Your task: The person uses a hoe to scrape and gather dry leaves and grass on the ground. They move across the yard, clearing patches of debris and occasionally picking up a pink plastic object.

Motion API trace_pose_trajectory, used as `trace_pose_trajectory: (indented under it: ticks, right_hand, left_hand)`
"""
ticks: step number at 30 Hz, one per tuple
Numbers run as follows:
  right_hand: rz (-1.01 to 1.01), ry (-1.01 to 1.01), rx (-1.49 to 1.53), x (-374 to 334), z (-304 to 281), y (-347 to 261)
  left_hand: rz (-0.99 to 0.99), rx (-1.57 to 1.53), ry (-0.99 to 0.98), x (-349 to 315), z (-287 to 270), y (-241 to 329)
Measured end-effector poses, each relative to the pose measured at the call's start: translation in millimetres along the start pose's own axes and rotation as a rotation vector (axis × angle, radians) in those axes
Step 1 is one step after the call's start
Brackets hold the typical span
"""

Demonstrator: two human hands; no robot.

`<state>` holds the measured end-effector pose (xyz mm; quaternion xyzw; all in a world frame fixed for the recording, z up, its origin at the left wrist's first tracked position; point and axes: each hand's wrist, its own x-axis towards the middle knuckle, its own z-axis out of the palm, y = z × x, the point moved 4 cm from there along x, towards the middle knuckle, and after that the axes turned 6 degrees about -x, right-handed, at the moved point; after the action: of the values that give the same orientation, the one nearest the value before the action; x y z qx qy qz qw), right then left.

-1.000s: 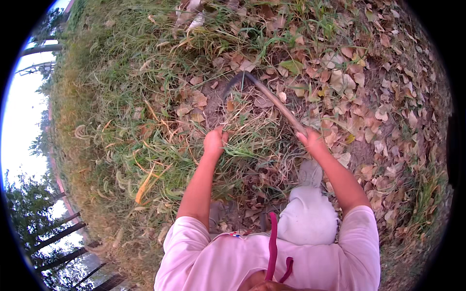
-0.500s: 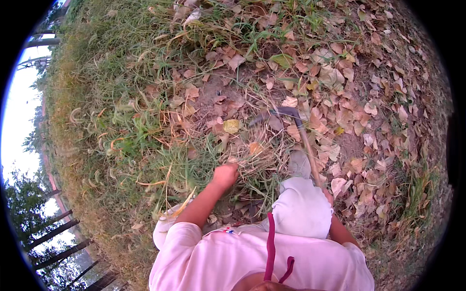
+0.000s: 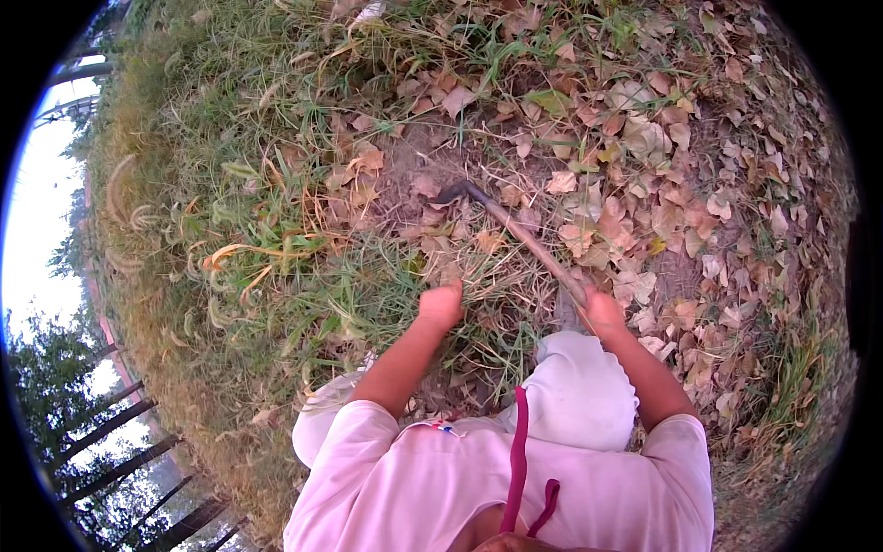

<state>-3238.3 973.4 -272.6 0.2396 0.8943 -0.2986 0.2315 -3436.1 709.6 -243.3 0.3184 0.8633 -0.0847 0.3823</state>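
Sickle with the dark curved blade and brown wooden handle (image 3: 526, 240) just swung forward, so its blade's now over bare brown soil (image 3: 409, 166), ahead of the left hand (image 3: 442, 305). Right hand (image 3: 602, 311) has its fingers wrapped round the handle; can't tell what, if anything, the left's pinch near the green grass (image 3: 386, 285). No readable labels.

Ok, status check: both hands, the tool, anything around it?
Right hand closed on the sickle handle. Left hand by the grass, grip hidden. Blade out ahead, pointing left; dry leaves around it and the handle.
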Motion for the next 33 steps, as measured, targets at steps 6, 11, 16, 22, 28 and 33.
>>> trace_pose_trajectory:
  ticks: [6,11,16,22,28,33]
  right_hand:
    - [0.228,-0.059,0.014,-133.4,23.5,87.2]
    - [0.268,0.029,0.206,-153.3,67.7,90.8]
    - [0.339,-0.052,0.156,-128.7,59.5,85.7]
    - [0.307,-0.001,0.094,-108.6,33.1,55.5]
    - [0.346,0.193,0.382,-81.2,-9.8,41.7]
    - [0.271,0.152,0.307,-32.6,-4.7,38.6]
  left_hand:
    - [-0.032,-0.077,-0.091,-43.3,22.0,-53.1]
    - [0.027,-0.039,-0.079,-50.9,10.4,-15.8]
    - [0.156,0.047,0.252,-41.6,-44.1,6.6]
    - [0.193,0.085,0.177,18.3,-79.7,25.4]
    - [-0.100,-0.236,0.070,52.9,-13.9,9.0]
    - [-0.186,-0.379,-0.050,41.7,-6.6,1.1]
